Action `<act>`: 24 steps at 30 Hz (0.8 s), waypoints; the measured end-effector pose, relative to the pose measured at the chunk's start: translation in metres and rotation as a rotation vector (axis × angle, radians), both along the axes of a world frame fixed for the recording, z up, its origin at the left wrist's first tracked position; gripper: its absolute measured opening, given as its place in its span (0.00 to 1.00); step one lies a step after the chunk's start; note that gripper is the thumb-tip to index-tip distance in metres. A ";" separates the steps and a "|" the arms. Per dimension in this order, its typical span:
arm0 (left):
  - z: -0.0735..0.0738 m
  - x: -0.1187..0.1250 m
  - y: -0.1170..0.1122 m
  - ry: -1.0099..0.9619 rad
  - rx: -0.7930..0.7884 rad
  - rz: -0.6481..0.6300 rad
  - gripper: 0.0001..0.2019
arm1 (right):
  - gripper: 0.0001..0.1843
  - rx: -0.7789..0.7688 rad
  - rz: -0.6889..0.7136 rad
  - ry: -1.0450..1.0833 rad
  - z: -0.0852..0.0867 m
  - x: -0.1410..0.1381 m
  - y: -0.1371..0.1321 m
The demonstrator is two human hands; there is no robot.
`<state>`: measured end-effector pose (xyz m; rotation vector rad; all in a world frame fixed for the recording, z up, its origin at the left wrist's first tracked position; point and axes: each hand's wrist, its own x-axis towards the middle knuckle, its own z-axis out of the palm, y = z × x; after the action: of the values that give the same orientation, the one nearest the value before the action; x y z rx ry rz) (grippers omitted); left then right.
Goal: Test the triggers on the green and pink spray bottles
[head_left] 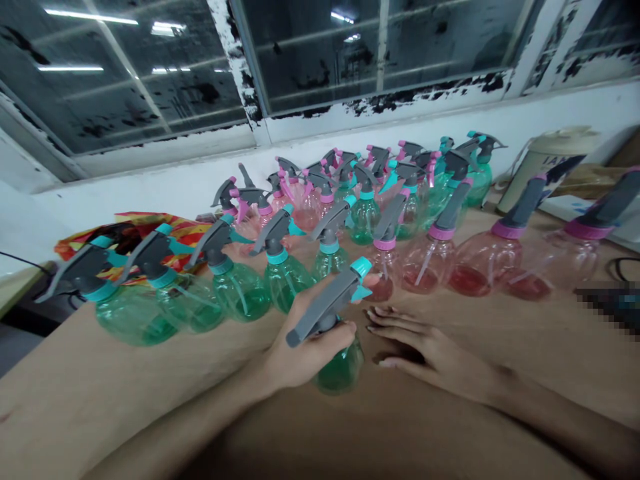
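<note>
My left hand [310, 347] is wrapped round the neck of a green spray bottle [339, 370] with a grey and teal trigger head. Some green liquid shows in its lower part. To the right of that bottle, my right hand [425, 343] lies on the table with its fingers stretched out, holding nothing. Just beyond my hands runs a row of spray bottles. Its left part has green ones [243, 290] with teal collars; its right part has pink ones [483, 267] with pink collars.
More pink and green spray bottles [367, 213] crowd behind the row, near the wall below the windows. A red and yellow bag [187, 230] lies at the left. A cream container [543, 160] stands at the back right. Brown covering spreads over the table [200, 363].
</note>
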<state>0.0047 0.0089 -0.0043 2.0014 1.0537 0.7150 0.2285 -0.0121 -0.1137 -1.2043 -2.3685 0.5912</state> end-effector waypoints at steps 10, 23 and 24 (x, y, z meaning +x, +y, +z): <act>0.004 -0.003 0.003 -0.117 -0.010 -0.078 0.08 | 0.29 -0.004 0.005 -0.009 -0.006 0.002 0.002; 0.004 -0.001 0.001 -0.121 0.075 0.000 0.07 | 0.29 0.004 0.008 -0.007 -0.005 0.002 0.002; 0.004 -0.001 0.001 -0.127 0.072 0.002 0.07 | 0.30 0.008 0.007 0.002 -0.005 0.002 0.002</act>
<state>0.0040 0.0099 -0.0003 1.9873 0.9673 0.8807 0.2309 -0.0106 -0.1185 -1.1914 -2.3724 0.5848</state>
